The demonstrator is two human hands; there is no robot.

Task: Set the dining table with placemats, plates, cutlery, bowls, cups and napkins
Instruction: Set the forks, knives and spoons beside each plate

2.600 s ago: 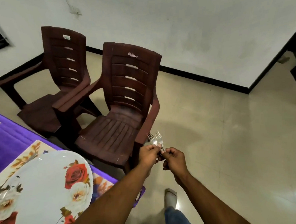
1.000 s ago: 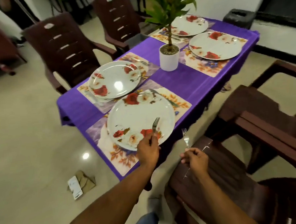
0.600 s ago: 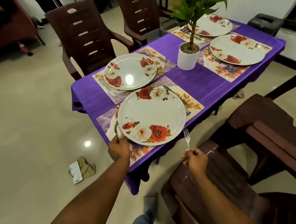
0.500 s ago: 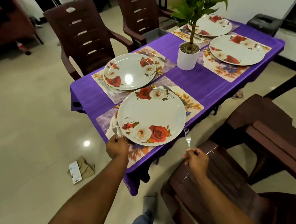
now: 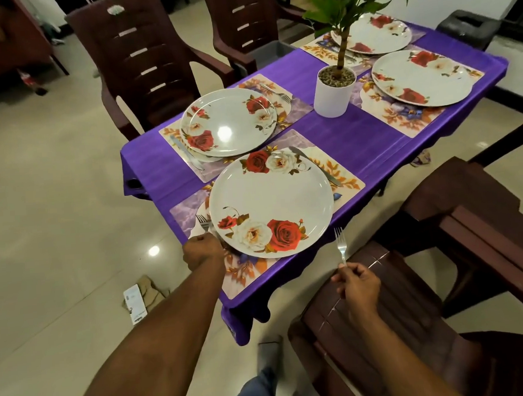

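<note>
A fork (image 5: 205,223) lies on the placemat (image 5: 184,214) at the left rim of the nearest plate (image 5: 271,201), centre frame; the left hand (image 5: 203,255) curls over its handle. Lower right of the plate, the right hand (image 5: 358,286) pinches a second fork (image 5: 341,244) upright, off the purple table (image 5: 342,141), above a brown chair (image 5: 384,328).

Potted plant (image 5: 334,86): white cylindrical pot w/ pebble top, green leaves, upright at centre of surface. Purple tablecloth (image 5: 351,137) covers surface. Brown plastic chairs: two at far side (image 5: 141,61) (image 5: 243,18), others stacked at near right (image 5: 459,247). Floor (image 5: 39,196): glossy beige tile, lamp reflection. Paper scraps (image 5: 140,297) on floor near surface corner. Dark bin (image 5: 467,29) by far wall.
</note>
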